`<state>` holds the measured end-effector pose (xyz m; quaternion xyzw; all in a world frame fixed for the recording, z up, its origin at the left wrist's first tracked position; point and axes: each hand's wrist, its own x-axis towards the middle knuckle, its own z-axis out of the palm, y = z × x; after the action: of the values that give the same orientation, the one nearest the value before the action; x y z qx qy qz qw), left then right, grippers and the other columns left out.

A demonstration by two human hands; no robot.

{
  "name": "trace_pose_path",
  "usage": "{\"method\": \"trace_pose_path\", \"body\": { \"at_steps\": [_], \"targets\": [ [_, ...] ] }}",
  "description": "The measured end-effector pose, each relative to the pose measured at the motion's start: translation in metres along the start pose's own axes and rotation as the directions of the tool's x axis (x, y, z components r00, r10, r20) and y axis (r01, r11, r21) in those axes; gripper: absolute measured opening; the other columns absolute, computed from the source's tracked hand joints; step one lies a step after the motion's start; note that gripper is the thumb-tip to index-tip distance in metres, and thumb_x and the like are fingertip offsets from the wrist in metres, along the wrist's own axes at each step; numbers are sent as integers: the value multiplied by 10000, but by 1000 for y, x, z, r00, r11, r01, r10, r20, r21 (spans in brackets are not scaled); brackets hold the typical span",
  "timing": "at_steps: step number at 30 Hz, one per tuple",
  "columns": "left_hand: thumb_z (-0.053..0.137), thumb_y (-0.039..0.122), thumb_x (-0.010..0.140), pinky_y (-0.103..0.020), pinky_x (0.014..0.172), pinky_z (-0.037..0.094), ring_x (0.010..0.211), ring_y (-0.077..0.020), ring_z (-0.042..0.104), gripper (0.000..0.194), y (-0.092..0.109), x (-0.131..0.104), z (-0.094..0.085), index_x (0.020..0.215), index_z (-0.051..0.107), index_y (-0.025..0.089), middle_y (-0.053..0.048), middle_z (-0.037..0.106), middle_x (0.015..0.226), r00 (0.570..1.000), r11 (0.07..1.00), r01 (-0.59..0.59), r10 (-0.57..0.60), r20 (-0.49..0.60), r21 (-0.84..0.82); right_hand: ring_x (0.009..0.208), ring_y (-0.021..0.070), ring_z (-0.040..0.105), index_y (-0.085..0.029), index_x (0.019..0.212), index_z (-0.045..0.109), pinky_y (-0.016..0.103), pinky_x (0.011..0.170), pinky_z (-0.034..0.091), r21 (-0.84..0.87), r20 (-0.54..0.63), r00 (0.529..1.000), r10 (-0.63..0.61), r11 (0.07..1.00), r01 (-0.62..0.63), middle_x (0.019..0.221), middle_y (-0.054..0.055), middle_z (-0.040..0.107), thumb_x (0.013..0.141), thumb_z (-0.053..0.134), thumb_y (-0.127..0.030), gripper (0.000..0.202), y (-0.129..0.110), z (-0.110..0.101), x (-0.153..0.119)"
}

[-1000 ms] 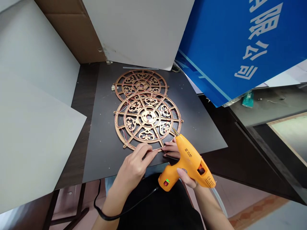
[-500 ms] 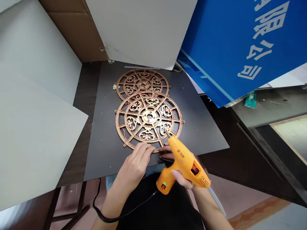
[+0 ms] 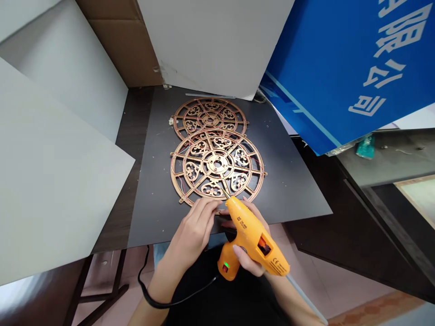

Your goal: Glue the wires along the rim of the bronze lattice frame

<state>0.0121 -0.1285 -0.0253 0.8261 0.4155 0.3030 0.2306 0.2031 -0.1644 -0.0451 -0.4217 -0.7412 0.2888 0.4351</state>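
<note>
Holding orange glue gun [image 3: 254,235] over near edge of front disc [image 3: 218,165]: smooth moulded plastic, tapered body, slotted rear, stubby handle with red switch and green light. Bare metal nozzle [image 3: 225,194] at the tip, slim and conical; can't tell if touching the disc. Points up and left in view, across the lower scrollwork; long axis runs diagonally from nozzle to rear at lower right. Wrapped from behind by right grip [image 3: 249,262], clenched on the gun, thumb along the body; other fingers partly hidden, close to the near rim. Bunched at same rim, fingertips of left grip [image 3: 193,226]; can't tell what is pinched. Front disc flat, tan-gold, wood-like: concentric rings, straight spokes, curled cutouts, small edge tabs, threaded with thin red and white wires [image 3: 181,182]. Partly lapped over similar rear disc [image 3: 210,119], farther back. Both on matte dark board [image 3: 288,181], laid on dark wood-grain counter [image 3: 112,226]. From gun's rear, pale rod [image 3: 306,299]; from handle base, glossy black cord [image 3: 149,299], curving over left wrist. Farther out: smooth pale panels [image 3: 217,45], creased brown cardboard [image 3: 118,45], blue sign [image 3: 322,81] with white characters at right.
</note>
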Motion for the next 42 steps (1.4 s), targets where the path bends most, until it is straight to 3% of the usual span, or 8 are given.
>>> {"method": "trace_pose_path", "body": {
  "at_steps": [5,10,17,25,30,37,42],
  "targets": [
    [459,74,953,-315,993,498,1158,-157,560,339,-2,-1,-5,1259,496,217,-70,581,1204,996,990,74,-79,-37,-120,1250,363,538,-218,1037,703,575,1135,359,-26,-4,999,52,998,-52,1161,76,704,714,591,-362,371,-3,-1,-1],
    [529,118,940,-337,947,499,1044,-167,586,208,-11,-7,-18,1110,595,217,-41,606,1059,989,996,85,-82,-123,23,1251,365,555,-245,1127,660,584,1089,408,44,15,998,67,997,-67,1254,76,678,769,580,-336,377,-3,-1,-3],
    [502,107,943,-347,815,512,910,-183,584,172,-10,-4,-22,1045,629,163,-62,626,980,998,971,-28,41,-50,236,1222,370,574,-223,1054,694,577,1148,341,9,5,999,53,999,-53,1190,80,706,746,606,-334,339,-6,-5,1],
    [463,46,916,-343,711,500,833,-209,589,184,-5,2,-26,984,624,105,-86,639,923,980,870,-198,184,75,452,1239,366,563,-223,1053,695,574,1137,367,-13,26,997,76,997,-76,1214,76,702,738,599,-344,351,-4,-5,-1],
    [470,46,913,-361,758,482,883,-222,574,195,-3,0,-20,1032,606,118,-97,641,1015,990,855,-143,117,82,498,1232,363,556,-214,1019,708,564,1137,358,-34,42,997,64,997,-63,1199,74,707,716,603,-321,338,-6,-5,1],
    [562,70,891,-340,734,446,872,-215,569,241,-1,-25,-8,1124,614,102,-115,651,1027,989,865,-40,106,-103,501,1211,355,557,-238,1011,711,558,1092,402,38,-12,997,70,997,-69,1172,77,699,721,582,-362,340,-7,-2,3],
    [544,89,910,-334,751,451,874,-201,578,375,-3,-44,-2,1279,576,151,-112,644,1040,990,883,36,32,-136,468,1192,358,561,-245,1026,706,566,1086,400,7,1,998,67,998,-67,1157,80,697,706,578,-350,360,-5,0,4]
  ]
}}
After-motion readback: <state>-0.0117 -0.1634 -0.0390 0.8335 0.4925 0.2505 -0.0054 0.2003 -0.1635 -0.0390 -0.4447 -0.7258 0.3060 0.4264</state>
